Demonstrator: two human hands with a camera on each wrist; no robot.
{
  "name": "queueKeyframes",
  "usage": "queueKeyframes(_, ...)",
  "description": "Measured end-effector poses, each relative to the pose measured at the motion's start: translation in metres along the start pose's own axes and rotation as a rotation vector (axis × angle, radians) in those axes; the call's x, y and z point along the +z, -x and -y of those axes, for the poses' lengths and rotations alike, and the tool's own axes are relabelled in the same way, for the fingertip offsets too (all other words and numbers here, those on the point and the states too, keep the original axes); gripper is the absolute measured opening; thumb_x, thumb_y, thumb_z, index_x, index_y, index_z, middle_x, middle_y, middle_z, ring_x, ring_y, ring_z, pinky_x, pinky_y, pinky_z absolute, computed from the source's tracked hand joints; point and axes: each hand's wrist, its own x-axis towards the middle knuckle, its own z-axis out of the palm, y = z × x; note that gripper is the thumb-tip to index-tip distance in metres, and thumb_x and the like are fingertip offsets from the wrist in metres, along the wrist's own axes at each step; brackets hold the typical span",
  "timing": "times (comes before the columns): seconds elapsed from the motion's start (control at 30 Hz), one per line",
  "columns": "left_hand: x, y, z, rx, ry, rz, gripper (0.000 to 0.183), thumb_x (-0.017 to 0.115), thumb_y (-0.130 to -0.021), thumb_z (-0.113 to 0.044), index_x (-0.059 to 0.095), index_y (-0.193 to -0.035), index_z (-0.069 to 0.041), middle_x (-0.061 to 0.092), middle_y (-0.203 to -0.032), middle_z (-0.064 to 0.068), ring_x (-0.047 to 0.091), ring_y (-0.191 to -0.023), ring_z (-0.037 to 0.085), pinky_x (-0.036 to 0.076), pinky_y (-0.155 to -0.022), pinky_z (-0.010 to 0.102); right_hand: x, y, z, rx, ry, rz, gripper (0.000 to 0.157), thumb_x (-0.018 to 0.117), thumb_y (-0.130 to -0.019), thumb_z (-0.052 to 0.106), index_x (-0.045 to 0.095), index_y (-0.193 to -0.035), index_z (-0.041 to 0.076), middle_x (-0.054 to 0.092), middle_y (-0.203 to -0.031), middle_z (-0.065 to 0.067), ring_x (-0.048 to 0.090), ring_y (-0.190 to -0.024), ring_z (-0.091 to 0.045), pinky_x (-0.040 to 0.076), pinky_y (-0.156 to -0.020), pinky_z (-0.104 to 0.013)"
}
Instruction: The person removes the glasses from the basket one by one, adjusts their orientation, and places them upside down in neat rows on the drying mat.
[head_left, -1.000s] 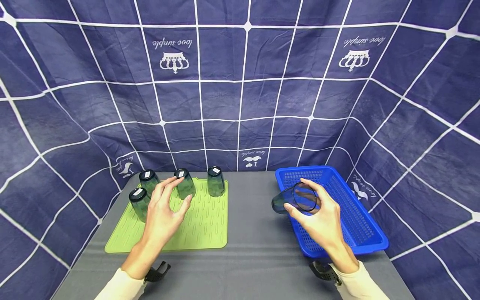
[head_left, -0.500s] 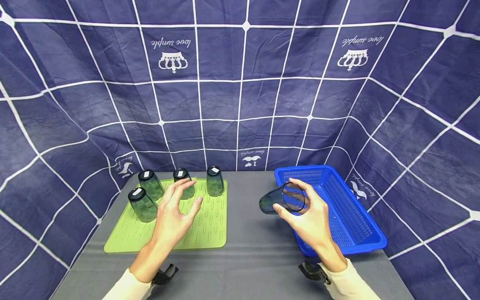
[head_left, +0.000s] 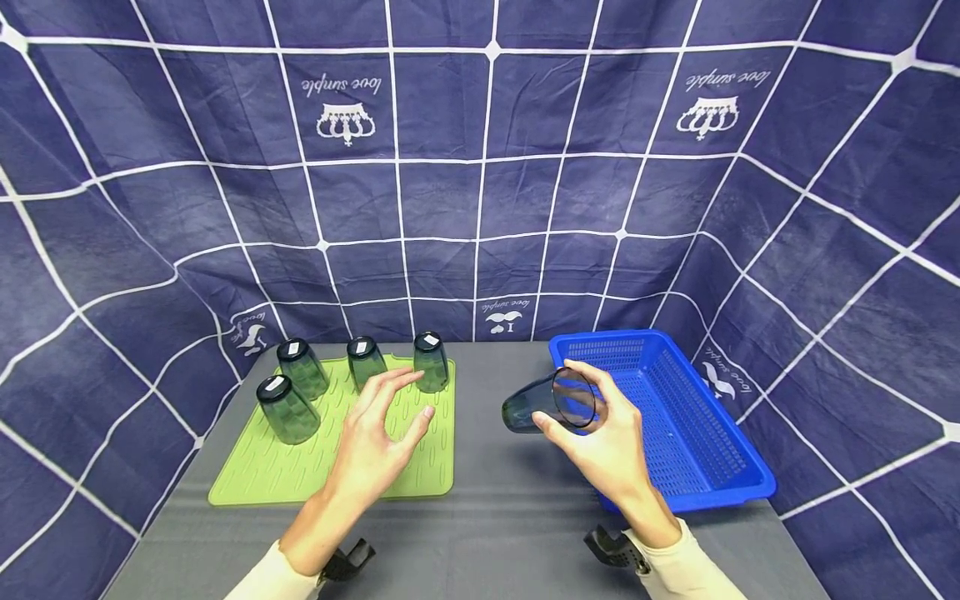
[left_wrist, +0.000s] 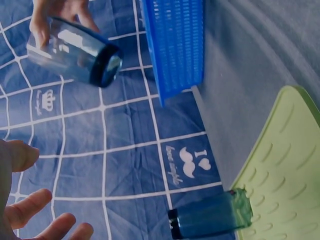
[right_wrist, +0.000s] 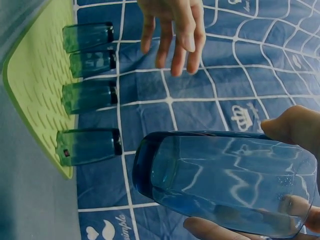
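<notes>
A tinted drinking glass (head_left: 531,405) is in my right hand (head_left: 611,442), gripped near its rim between thumb and fingers. It lies tilted in the air, base to the left, mouth toward me, beside the basket's left edge. My left hand (head_left: 375,442) hovers over the green ribbed mat (head_left: 330,479), thumb and fingers spread with nothing between them. Several like glasses stand upside down on the mat: one at the back right (head_left: 431,363), one at back middle (head_left: 365,360) partly behind my fingers, and a front left one (head_left: 288,410) near a back left one (head_left: 303,368).
A blue perforated basket (head_left: 750,487) stands on the right of the grey table (head_left: 517,533). Blue cloth (head_left: 525,200) with white lines hangs round the back and both sides. Black wrist straps (head_left: 348,560) are on both wrists.
My right hand has carried the glass leftward, away from over the basket. My left hand has moved right across the mat, uncovering the left glasses. The standing glasses have stayed in place.
</notes>
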Motion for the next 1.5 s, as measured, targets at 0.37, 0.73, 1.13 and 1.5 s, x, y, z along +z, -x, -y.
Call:
queueKeyframes(0.37,0.009,0.003,-0.012,-0.010,0.043,0.067,0.053,0.092,-0.099,-0.016,0.077,-0.149,-0.021,0.074,-0.153,0.008,0.074,-0.142,0.036,0.061,-0.115,0.064,0.012,0.000,0.004,0.013,-0.035,0.031,0.083,0.102,-0.081,-0.006,0.072,-0.153,0.020,0.077,-0.144,-0.008,0.085,-0.120,-0.009,0.073,-0.079,-0.030)
queueKeyframes(0.73,0.018,0.007,-0.022,0.005,0.094,0.131,0.054,0.092,-0.101,-0.020,0.074,-0.152,-0.020,0.074,-0.154,0.006,0.072,-0.147,0.030,0.058,-0.122,0.057,0.021,0.001,0.009,0.060,-0.093,0.066,0.082,0.101,-0.084,-0.004,0.070,-0.155,0.020,0.072,-0.145,-0.008,0.086,-0.119,-0.013,0.074,-0.079,-0.037)
queueKeyframes(1.13,0.027,0.011,-0.032,-0.006,0.178,0.227,0.075,0.094,-0.099,-0.029,0.061,-0.166,-0.029,0.066,-0.165,-0.002,0.070,-0.146,0.024,0.067,-0.111,0.052,0.031,0.004,0.015,0.078,-0.178,0.091,0.080,0.097,-0.085,-0.008,0.067,-0.156,0.014,0.069,-0.150,-0.018,0.085,-0.122,-0.016,0.074,-0.080,-0.041)
queueKeyframes(1.5,0.035,0.013,-0.036,0.004,0.241,0.237,0.085,0.098,-0.095,-0.032,0.056,-0.170,-0.028,0.067,-0.161,-0.001,0.070,-0.143,0.020,0.070,-0.105,0.043,0.037,0.007,0.017,0.071,-0.255,0.116,0.077,0.093,-0.088,-0.012,0.064,-0.157,0.004,0.069,-0.149,-0.022,0.085,-0.120,-0.016,0.074,-0.078,-0.040)
